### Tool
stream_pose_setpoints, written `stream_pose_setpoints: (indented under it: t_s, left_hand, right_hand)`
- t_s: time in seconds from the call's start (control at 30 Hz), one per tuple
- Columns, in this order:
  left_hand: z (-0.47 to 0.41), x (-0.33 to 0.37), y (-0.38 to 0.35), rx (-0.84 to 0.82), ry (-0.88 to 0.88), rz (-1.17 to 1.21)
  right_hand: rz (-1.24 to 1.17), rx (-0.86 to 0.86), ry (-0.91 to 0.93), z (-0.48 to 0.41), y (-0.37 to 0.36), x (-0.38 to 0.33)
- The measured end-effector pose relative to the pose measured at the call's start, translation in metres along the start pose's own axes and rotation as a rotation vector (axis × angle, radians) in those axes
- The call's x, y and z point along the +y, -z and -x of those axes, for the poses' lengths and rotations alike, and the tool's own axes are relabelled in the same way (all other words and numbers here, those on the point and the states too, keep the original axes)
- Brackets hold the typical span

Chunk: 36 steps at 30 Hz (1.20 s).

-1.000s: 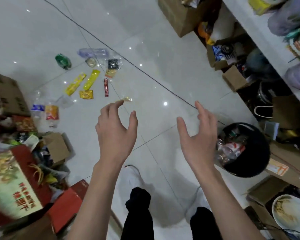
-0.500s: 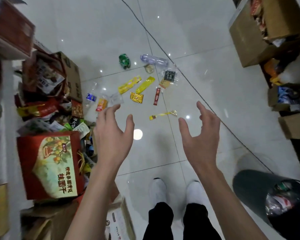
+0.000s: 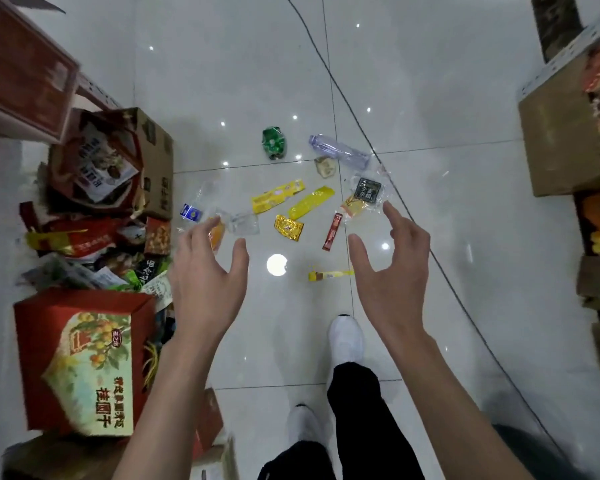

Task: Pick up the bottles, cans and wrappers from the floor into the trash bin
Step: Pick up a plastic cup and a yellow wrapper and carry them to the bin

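The litter has drawn closer and now sits just ahead of both hands, while the trash bin, at lower right half a second ago, is no longer plainly in view. One white shoe (image 3: 345, 337) has stepped forward. I judge this the approach for another pick-up, with plenty left to collect.

On the floor (image 3: 430, 81) lie a crushed green can (image 3: 274, 143), a clear bottle (image 3: 338, 154), two long yellow wrappers (image 3: 278, 196), a gold wrapper (image 3: 288, 228), a red stick wrapper (image 3: 332, 231) and a thin yellow stick (image 3: 329, 274), all flat and loosely scattered.

The left hand (image 3: 205, 275) and right hand (image 3: 392, 271) hover above them, fingers spread and lightly curved, holding nothing. A red gift box (image 3: 80, 362) stands to the left.
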<state>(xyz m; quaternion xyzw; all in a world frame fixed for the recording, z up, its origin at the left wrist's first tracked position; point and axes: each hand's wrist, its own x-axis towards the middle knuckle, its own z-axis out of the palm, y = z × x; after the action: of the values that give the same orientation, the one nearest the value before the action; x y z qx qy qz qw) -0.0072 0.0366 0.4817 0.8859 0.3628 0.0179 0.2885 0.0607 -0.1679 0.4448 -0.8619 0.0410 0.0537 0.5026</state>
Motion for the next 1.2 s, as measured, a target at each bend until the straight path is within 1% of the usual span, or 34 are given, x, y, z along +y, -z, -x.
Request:
stream_pose_setpoints:
  t_s: [0.2,0.4,0.53,0.6,0.8,0.9,1.03,1.2]
  left_hand:
    - [-0.063,-0.015,-0.039,0.002,0.051,-0.009]
    - [-0.119,-0.069,-0.09,-0.011,0.08,-0.039]
    - [-0.169,-0.125,-0.149,0.01,0.085,-0.039]
    - [-0.192,-0.157,-0.185,-0.014,0.084,-0.019]
    - [-0.248,-0.239,-0.292,-0.061,-0.018,0.051]
    - [-0.266,-0.273,-0.331,-0.081,-0.077,-0.009]
    - [-0.279,-0.318,-0.362,-0.147,-0.174,-0.192]
    - [-0.284,-0.35,-0.38,-0.196,-0.19,-0.316]
  right_hand:
    - [0.036,-0.084,0.028,-0.067,-0.045,0.025]
    - [0.096,-0.17,0.063,-0.114,-0.119,0.066]
    - [0.119,-0.224,0.149,-0.155,-0.193,0.117]
    - [0.118,-0.246,0.176,-0.173,-0.233,0.148]
    - [0.13,-0.303,0.314,-0.211,-0.347,0.242]
    - [0.149,-0.36,0.377,-0.221,-0.395,0.281]
    - [0.155,-0.418,0.43,-0.231,-0.444,0.313]
    - [0.174,-0.435,0.475,-0.235,-0.486,0.333]
